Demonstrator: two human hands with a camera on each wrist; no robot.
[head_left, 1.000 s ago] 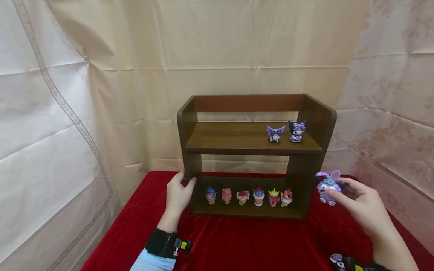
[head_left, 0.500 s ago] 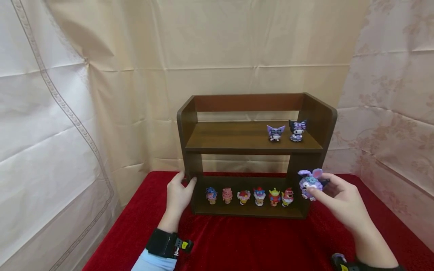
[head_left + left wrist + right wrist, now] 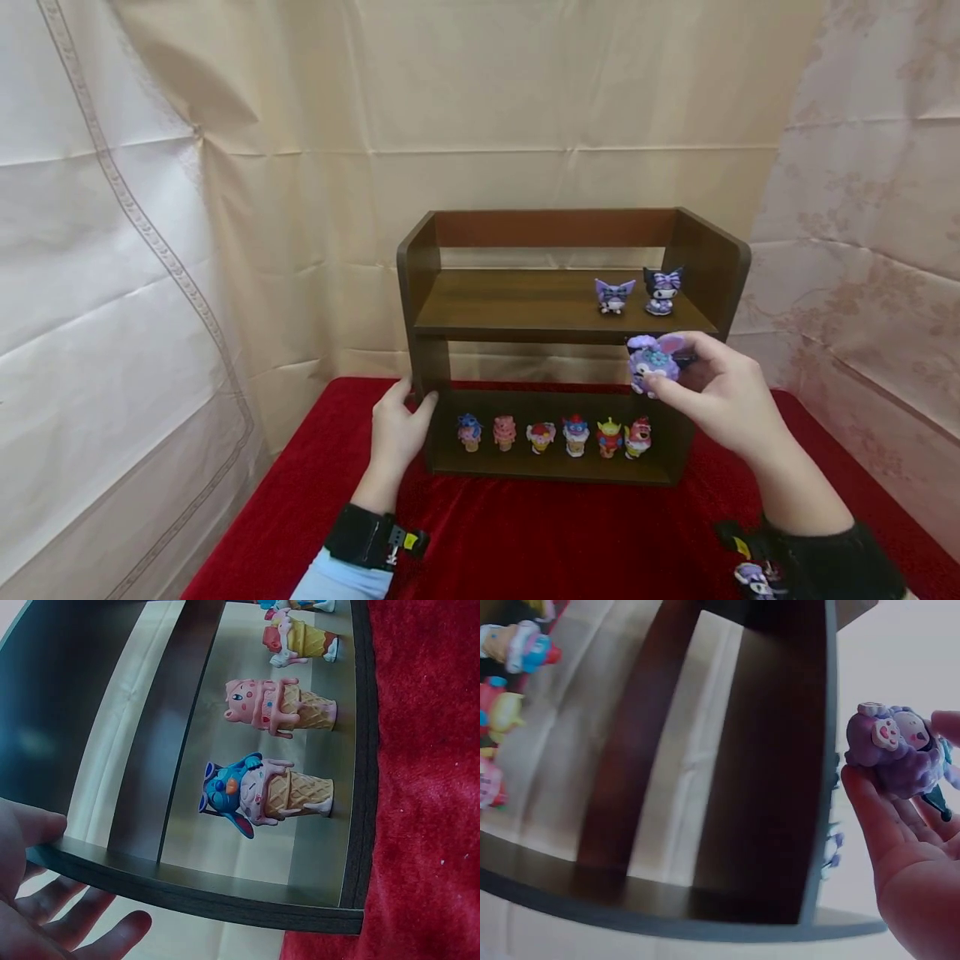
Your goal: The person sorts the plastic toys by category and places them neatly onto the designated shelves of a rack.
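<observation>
A dark brown two-tier shelf (image 3: 555, 337) stands on the table. My left hand (image 3: 399, 429) holds its left side panel, thumb on the inner face and fingers outside, as the left wrist view shows too. My right hand (image 3: 720, 392) pinches a purple figurine (image 3: 651, 364) with long bunny ears in front of the shelf's right side, a little below the upper board. In the right wrist view this figurine (image 3: 900, 746) has a small dark point hanging from it. Two purple-and-black figurines, a big-eared one (image 3: 613, 296) and a bow-wearing one (image 3: 663, 292), stand at the right of the upper board.
Along the lower board runs a row of ice-cream-cone figurines, from a blue one (image 3: 469, 432) to a red one (image 3: 637, 437). Another purple figurine (image 3: 754, 580) lies beside my right wrist. Red velvet cloth (image 3: 555, 533) covers the table; pale curtains (image 3: 570, 100) hang behind.
My right hand has carried the bunny-eared figurine left and upward, from beside the shelf to in front of its right side. My left hand stays on the side panel.
</observation>
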